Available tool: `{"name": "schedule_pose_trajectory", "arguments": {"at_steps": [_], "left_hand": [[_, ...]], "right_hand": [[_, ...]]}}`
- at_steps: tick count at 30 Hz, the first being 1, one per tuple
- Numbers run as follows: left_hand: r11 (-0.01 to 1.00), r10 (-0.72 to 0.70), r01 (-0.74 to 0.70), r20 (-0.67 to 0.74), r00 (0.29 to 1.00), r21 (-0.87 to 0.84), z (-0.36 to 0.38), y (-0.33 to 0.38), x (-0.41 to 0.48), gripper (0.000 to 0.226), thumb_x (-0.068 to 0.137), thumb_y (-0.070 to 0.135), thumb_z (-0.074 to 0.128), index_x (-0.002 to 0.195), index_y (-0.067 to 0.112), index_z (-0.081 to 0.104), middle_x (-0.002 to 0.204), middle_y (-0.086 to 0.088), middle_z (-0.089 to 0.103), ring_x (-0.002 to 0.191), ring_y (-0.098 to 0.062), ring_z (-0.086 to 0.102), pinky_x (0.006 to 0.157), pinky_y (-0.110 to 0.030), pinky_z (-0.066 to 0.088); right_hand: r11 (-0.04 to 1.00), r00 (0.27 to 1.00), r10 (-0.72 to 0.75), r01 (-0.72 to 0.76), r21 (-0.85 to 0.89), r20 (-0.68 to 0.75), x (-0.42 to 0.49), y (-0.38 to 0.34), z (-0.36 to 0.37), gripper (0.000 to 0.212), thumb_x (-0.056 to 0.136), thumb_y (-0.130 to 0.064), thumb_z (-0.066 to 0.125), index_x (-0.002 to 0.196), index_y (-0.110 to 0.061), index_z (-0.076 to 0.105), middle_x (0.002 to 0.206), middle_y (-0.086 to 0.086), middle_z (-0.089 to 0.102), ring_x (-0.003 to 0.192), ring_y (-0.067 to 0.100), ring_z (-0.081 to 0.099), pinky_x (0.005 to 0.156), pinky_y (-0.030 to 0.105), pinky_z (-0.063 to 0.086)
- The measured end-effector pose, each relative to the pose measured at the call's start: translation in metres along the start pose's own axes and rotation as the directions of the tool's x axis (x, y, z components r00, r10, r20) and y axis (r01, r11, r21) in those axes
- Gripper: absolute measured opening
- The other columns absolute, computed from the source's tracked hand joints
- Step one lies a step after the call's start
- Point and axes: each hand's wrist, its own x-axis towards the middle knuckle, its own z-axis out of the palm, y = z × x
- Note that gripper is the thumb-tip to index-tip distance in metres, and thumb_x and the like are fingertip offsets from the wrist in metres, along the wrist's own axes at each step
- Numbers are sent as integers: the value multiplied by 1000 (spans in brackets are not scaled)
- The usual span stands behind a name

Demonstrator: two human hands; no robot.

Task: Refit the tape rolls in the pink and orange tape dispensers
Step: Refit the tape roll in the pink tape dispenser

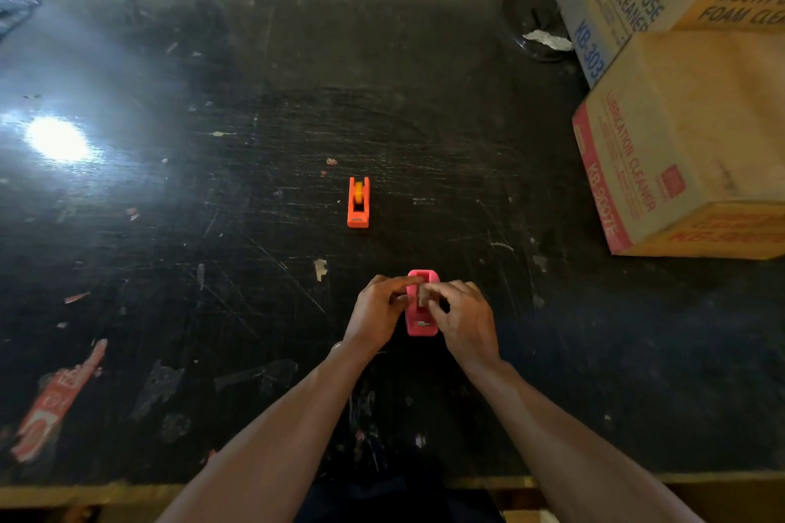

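Observation:
The pink tape dispenser (pixel 420 325) stands on the black table (pixel 255 246) near the front edge, between my hands. My left hand (pixel 376 310) grips its left side, fingertips on the top. My right hand (pixel 461 312) pinches a pale tape roll (pixel 422 295) that sits in the dispenser's slot. Most of the roll is hidden by my fingers. The orange tape dispenser (pixel 358 202) stands alone farther back on the table, with an orange-yellow roll (pixel 359 191) seated in it.
Stacked cardboard boxes (pixel 679 132) fill the right side of the table. A dark round object with crumpled white paper (pixel 537 30) lies at the back right. Torn red label scraps (pixel 55 399) stick to the front left. Glare marks the left.

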Motion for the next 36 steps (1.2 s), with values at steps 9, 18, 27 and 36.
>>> {"name": "schedule_pose_trajectory", "arguments": {"at_steps": [9, 18, 27, 36], "left_hand": [[1000, 5, -4, -4, 1000, 15, 3, -5, 4, 40, 96, 8, 70, 130, 28, 69, 113, 6, 59, 98, -5, 62, 93, -24, 56], [1000, -15, 15, 7, 1000, 5, 5, -4, 2, 44, 97, 9, 68, 135, 32, 66, 118, 1, 60, 103, -10, 63, 93, -24, 54], [998, -55, 55, 27, 998, -12, 5, -4, 3, 42, 99, 10, 66, 133, 33, 65, 122, 3, 57, 105, -8, 61, 84, -15, 48], [998, -66, 67, 25, 997, -14, 3, 1, 1, 44, 99, 8, 65, 136, 31, 64, 124, 1, 58, 105, -8, 61, 89, -17, 49]], "right_hand": [[999, 999, -19, 21, -39, 36, 8, 3, -4, 18, 99, -21, 64, 113, -19, 76, 107, -1, 75, 96, 13, 61, 81, 22, 41], [1000, 996, -14, 15, -13, 90, -1, 3, -4, 22, 104, -22, 54, 115, -22, 73, 108, -3, 70, 95, 7, 54, 82, 21, 41], [997, 994, 70, -74, 32, 87, -22, 3, 3, 23, 102, -17, 56, 119, -19, 72, 111, -4, 70, 101, 8, 57, 85, 20, 42], [998, 995, 61, -63, 17, 83, -32, 4, 4, 22, 100, -14, 60, 118, -18, 73, 107, -3, 69, 97, 9, 56, 77, 16, 41]]}}
